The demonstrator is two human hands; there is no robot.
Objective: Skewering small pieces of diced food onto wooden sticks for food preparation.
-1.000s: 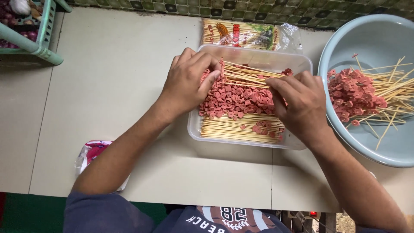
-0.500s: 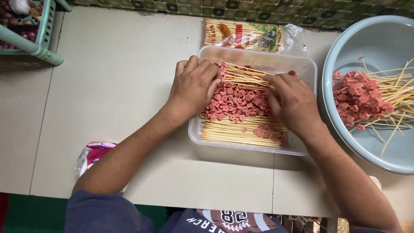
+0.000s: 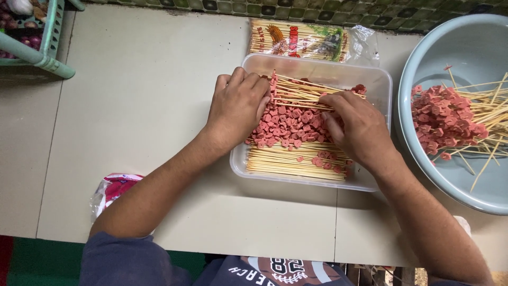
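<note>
A clear plastic tub (image 3: 381, 79) on the pale table holds bamboo skewers threaded with small pink sausage slices (image 3: 288, 127). My left hand (image 3: 238, 106) lies palm down on the left part of the pile, fingers curled over the slices. My right hand (image 3: 360, 130) rests on the right part, fingertips on the sticks near the middle. Both hands press on the skewers inside the tub. Whether either hand grips a single skewer is hidden by the fingers.
A light blue basin (image 3: 465, 42) at the right holds more sausage skewers (image 3: 450, 119). A packet of bamboo sticks (image 3: 301, 39) lies behind the tub. A green crate (image 3: 47, 58) sits at the far left; a red-and-white plastic bag (image 3: 114, 188) lies near the table's front edge.
The view has shifted slightly. Both hands have stayed on the skewer pile; the right hand has slid a little further left onto the sticks.
</note>
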